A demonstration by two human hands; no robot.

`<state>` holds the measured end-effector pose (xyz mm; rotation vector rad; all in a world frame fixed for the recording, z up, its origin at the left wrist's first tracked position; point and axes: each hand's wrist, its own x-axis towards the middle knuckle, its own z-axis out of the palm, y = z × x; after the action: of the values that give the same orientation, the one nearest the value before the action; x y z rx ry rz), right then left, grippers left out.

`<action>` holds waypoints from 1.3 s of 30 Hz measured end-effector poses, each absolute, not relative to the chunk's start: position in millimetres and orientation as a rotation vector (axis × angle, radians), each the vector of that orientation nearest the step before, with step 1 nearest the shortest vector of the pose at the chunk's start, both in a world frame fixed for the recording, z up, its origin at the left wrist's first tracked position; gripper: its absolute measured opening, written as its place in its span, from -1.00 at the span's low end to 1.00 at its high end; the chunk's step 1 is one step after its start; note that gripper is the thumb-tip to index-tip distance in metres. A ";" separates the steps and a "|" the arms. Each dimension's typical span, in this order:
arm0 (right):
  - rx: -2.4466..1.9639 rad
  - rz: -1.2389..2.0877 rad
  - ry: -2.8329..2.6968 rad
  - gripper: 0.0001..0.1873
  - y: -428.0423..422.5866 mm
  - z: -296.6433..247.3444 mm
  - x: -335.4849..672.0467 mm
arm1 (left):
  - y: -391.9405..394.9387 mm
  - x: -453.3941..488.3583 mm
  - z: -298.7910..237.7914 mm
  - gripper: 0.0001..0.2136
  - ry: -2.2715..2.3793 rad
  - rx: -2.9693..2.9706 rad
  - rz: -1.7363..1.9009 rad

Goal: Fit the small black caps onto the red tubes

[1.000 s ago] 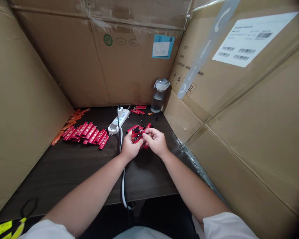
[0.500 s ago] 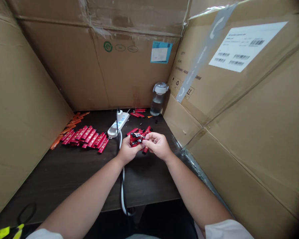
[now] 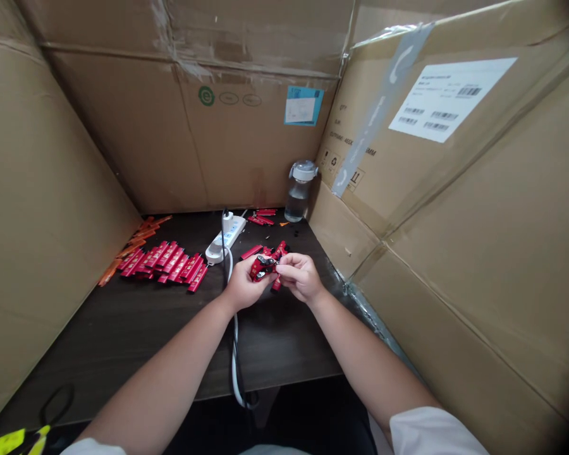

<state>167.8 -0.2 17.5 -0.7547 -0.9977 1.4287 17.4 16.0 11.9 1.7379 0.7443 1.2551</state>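
While the left hand [image 3: 246, 284] holds red pieces [image 3: 255, 269] bunched, black ends [image 3: 265, 260] roughly toward the right hand [image 3: 302, 278], that hand's fingertips [image 3: 285, 270] sit just right of them, whether closed on one cannot be told.

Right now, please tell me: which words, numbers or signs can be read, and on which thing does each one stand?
"QTY": tan cardboard box at right
"MM": same box, ending a line otherwise unclear
Recycling sign: same box
Upward arrows: same box
"e": round green emblem, brown cardboard box at back
Too small or blurred: white rectangular barcode label, shiny grey tape, blue-and-white paper label, long red strips with gold marks
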 end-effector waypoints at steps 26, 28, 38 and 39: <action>-1.535 0.475 -1.411 -0.88 37.4 -10.0 180.6 | 42.8 22.9 -2.2 -0.87 1.549 2.065 1.067; -1.518 0.459 -1.401 -0.87 34.1 -6.8 181.7 | 39.2 21.1 -0.4 -0.90 1.511 2.074 1.142; -1.030 1.012 -1.344 -0.80 8.8 8.4 160.7 | 15.3 29.7 -8.3 -0.71 1.088 1.838 1.298; -1.023 0.989 -1.349 -0.81 8.3 9.5 160.5 | 14.8 29.9 -8.6 -0.70 1.058 1.827 1.287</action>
<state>160.5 8.3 9.5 -1.0235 -1.3486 0.9886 29.9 14.8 -8.6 1.8271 1.0580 1.2874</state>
